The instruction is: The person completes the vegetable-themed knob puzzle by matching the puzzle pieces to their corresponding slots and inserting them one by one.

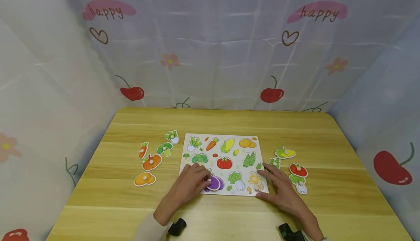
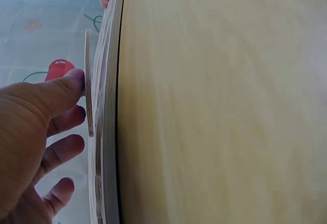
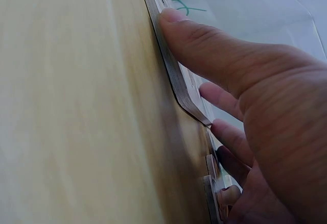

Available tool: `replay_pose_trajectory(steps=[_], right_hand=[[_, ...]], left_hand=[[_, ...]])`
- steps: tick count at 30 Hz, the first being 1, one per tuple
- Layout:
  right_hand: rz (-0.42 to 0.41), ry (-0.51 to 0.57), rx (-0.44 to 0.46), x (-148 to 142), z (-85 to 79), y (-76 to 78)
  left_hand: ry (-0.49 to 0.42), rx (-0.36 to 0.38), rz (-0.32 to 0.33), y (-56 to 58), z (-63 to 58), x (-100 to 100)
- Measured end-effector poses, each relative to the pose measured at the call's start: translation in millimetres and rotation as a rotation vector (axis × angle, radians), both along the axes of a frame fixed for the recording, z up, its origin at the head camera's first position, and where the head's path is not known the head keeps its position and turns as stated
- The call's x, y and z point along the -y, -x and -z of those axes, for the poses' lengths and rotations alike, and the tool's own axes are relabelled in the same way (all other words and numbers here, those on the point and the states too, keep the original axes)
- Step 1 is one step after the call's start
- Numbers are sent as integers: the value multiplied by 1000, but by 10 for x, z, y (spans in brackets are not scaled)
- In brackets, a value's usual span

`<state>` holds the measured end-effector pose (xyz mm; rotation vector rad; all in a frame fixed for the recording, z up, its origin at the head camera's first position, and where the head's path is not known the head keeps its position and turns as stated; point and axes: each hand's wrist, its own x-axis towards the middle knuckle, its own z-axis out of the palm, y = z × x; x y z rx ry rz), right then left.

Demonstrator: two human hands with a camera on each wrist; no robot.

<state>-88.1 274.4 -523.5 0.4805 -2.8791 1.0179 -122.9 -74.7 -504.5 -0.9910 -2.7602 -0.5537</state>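
Observation:
A white vegetable puzzle board (image 1: 237, 162) lies on the table, its pictures facing up. At its near left part, my left hand (image 1: 190, 183) pinches a purple eggplant puzzle piece (image 1: 214, 183) by its knob. The piece overlaps the printed eggplant, set off to the left of it. The left wrist view shows this piece (image 2: 88, 81) edge-on, tilted against the board's face, with the other fingers spread below the thumb. My right hand (image 1: 283, 191) rests at the board's near right corner, thumb (image 3: 176, 20) on the near edge and fingers extended along the right side.
Left of the board lie a carrot (image 1: 143, 150), a pumpkin (image 1: 152, 162), a broccoli (image 1: 164, 148), a radish (image 1: 172, 136) and a potato-like piece (image 1: 145, 179). On the right lie corn (image 1: 285, 152), tomato (image 1: 298, 170), bok choy (image 1: 298, 183) and a green piece (image 1: 274, 163).

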Motion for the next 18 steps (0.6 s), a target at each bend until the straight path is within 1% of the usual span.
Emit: replay_pose_trajectory(steps=[7, 11, 15, 18], right_hand=[[-1, 2, -1, 1, -3, 1], [-1, 1, -4, 1, -7, 4], [-4, 3, -20, 4, -11, -4], [-5, 2, -26, 13, -4, -10]], left_hand=[[10, 12, -7, 0, 19, -75], [6, 35, -17, -4, 14, -104], [-1, 47, -18, -11, 7, -127], [10, 50, -19, -9, 3, -140]])
